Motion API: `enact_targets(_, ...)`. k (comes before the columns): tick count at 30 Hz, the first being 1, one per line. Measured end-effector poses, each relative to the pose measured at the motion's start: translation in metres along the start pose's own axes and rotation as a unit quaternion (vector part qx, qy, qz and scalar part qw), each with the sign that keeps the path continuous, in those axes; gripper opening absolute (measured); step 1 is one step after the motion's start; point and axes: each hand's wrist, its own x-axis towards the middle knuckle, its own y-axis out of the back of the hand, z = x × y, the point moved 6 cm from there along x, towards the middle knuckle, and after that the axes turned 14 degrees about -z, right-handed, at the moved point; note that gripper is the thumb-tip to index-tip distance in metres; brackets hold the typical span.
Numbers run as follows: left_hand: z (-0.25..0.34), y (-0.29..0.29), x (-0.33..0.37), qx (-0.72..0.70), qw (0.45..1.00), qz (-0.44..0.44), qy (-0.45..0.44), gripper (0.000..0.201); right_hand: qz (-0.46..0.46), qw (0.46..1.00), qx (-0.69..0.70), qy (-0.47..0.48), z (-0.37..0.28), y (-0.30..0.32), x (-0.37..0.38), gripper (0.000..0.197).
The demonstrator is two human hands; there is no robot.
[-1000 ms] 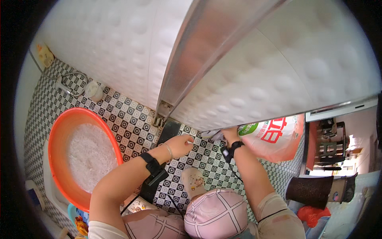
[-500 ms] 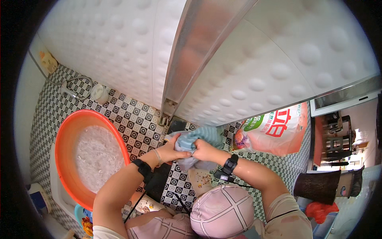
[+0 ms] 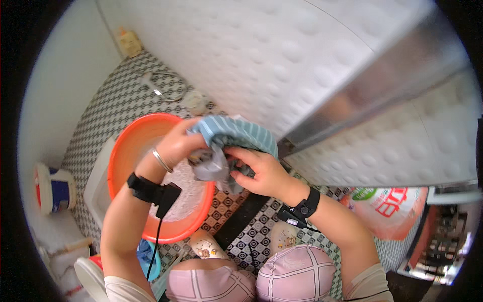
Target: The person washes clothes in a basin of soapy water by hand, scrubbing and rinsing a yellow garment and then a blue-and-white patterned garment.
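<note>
The checked black-and-white floor (image 3: 108, 108) runs as a narrow strip from the upper left of the frame to the lower right, hemmed in by a plain pale wall (image 3: 60, 90) on the left and a white dimpled panel (image 3: 282, 55) with a shiny metal strip (image 3: 382, 85) across the top and right. Open floor shows only in the upper left; the centre is taken by an orange basin (image 3: 128, 151) with white suds inside.

At the far left edge stands a small tub with a blue and white label and red rim (image 3: 53, 189). At the lower right a pale plastic bag with red and green print (image 3: 397, 209) leans against the panel. A small yellowish packet (image 3: 128, 43) sits at the top left by the wall.

Both forearms come up from the lower edge, each wearing a black wrist strap. The left hand (image 3: 173, 148), a bangle on its wrist, curls its grip tight around the blue striped cloth (image 3: 231, 133) over the basin's right rim. The right hand (image 3: 264, 171) clamps fingers and thumb closed on the cloth's grey bunched part just beside it. Pink-checked knees (image 3: 297, 277) fill the bottom centre.
</note>
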Motion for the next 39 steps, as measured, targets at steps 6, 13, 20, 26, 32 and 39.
enact_targets(6, 0.037, 0.109, -0.112, 0.005, 0.959, 0.284, -0.018, 0.021, -0.091, 0.974, -0.196, 0.075, -0.002, -0.029, 0.064, 0.031)
enact_targets(13, -0.156, 0.135, -0.179, 0.268, 0.861, 0.152, 0.405, 0.095, -0.268, 0.931, -0.244, 0.032, 0.032, -0.089, 0.105, 0.036)
enact_targets(20, -0.261, 0.115, -0.177, 0.243, 0.801, 0.209, 0.505, 0.110, -0.356, 0.896, -0.266, 0.021, 0.059, -0.142, 0.141, 0.048)
enact_targets(26, -0.280, 0.099, -0.149, 0.236, 0.825, 0.163, 0.486, 0.089, -0.475, 0.825, -0.298, -0.069, 0.060, -0.173, 0.177, 0.048)
enact_targets(32, -0.280, 0.107, -0.130, 0.270, 0.914, 0.163, 0.256, 0.056, -0.532, 0.778, -0.329, -0.060, 0.071, -0.191, 0.216, 0.073)
enact_targets(39, -0.261, 0.136, -0.194, 0.235, 0.904, 0.299, 0.195, 0.072, -0.600, 0.736, -0.275, -0.149, 0.143, -0.249, 0.210, 0.108)
